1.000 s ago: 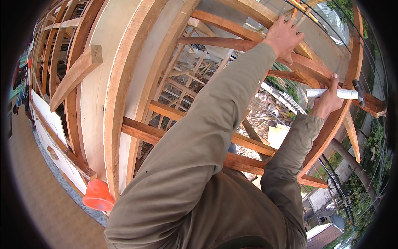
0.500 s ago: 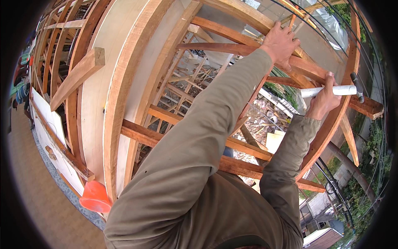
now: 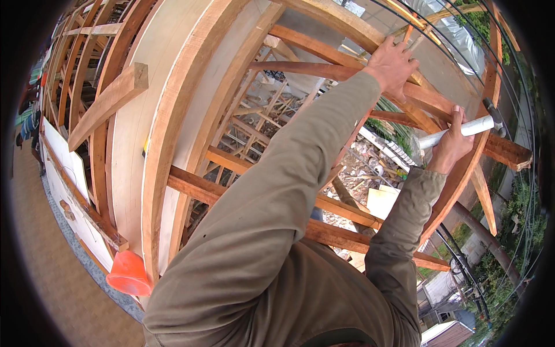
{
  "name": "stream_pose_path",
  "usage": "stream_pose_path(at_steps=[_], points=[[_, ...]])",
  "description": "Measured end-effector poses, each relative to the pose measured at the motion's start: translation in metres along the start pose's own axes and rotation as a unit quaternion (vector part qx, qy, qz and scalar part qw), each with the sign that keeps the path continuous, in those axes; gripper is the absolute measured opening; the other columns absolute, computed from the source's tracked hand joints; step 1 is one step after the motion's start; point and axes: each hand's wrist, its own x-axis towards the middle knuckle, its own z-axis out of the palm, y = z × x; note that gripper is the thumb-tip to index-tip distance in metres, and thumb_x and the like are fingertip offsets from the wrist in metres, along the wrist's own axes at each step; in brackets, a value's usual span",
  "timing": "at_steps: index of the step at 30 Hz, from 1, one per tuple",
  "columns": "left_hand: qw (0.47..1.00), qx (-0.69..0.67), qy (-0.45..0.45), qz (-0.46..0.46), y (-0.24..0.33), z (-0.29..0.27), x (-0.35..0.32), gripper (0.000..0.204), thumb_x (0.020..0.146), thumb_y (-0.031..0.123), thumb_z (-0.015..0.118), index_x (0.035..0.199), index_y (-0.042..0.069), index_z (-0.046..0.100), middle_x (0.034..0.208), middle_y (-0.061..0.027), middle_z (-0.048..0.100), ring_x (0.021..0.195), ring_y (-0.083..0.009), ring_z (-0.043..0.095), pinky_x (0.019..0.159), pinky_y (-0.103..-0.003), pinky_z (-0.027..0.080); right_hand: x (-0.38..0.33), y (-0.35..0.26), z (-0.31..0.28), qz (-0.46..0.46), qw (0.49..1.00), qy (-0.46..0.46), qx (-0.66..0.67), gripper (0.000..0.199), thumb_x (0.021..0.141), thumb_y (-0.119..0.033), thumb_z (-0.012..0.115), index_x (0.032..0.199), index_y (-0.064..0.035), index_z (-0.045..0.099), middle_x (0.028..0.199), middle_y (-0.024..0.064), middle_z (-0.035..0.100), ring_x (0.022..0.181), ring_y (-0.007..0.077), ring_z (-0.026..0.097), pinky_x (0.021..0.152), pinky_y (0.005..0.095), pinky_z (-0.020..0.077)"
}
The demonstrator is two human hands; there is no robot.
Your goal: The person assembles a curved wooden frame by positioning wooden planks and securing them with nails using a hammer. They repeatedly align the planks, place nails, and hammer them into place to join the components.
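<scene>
My left hand (image 3: pixel 395 65) rests flat on a reddish wooden beam (image 3: pixel 324 72) of a timber frame, its fingers spread over the joint where beams meet. To its right, my right hand (image 3: pixel 451 144) is closed around the white handle of a hammer (image 3: pixel 469 127). The dark hammer head (image 3: pixel 493 111) sits close to another wooden beam (image 3: pixel 504 151). Both sleeves are olive green.
Curved pale wooden beams (image 3: pixel 167 150) and cross pieces (image 3: pixel 107 104) run on the left. An orange bucket (image 3: pixel 128 274) lies far below. Rubble, boards and a white panel (image 3: pixel 381 202) show through the frame. Dark cables (image 3: pixel 523 115) and greenery (image 3: pixel 509 260) lie at the right.
My right hand with the hammer has shifted slightly up and left along the beam. My left hand has stayed on the same beam.
</scene>
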Motion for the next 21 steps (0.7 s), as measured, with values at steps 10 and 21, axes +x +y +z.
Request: stream_pose_path(at_steps=[10,21], points=[[0.999,-0.043,0.015,0.003,-0.002,-0.001,0.002,0.093,0.062,0.072,0.084,0.131,0.013,0.063,0.117,-0.0073,0.065,0.121,-0.0265,0.055,0.112,-0.053,0.029,-0.007,-0.003,0.005,-0.008,0.999,0.035,-0.006,0.043,0.086,-0.021,0.086,0.103,0.008,0.06,0.092,0.0097,0.067,0.078,0.0121,0.067,0.063,0.0261,0.0591],[0.999,-0.047,0.007,0.007,0.003,-0.019,0.001,0.101,0.061,0.072,0.085,0.137,0.01,0.061,0.12,-0.0085,0.064,0.121,-0.0258,0.055,0.111,-0.051,0.03,-0.006,-0.001,-0.003,-0.005,0.997,0.04,-0.059,0.051,0.082,-0.029,0.09,0.099,0.0088,0.06,0.088,0.0076,0.067,0.076,0.0105,0.063,0.065,0.0264,0.0524]])
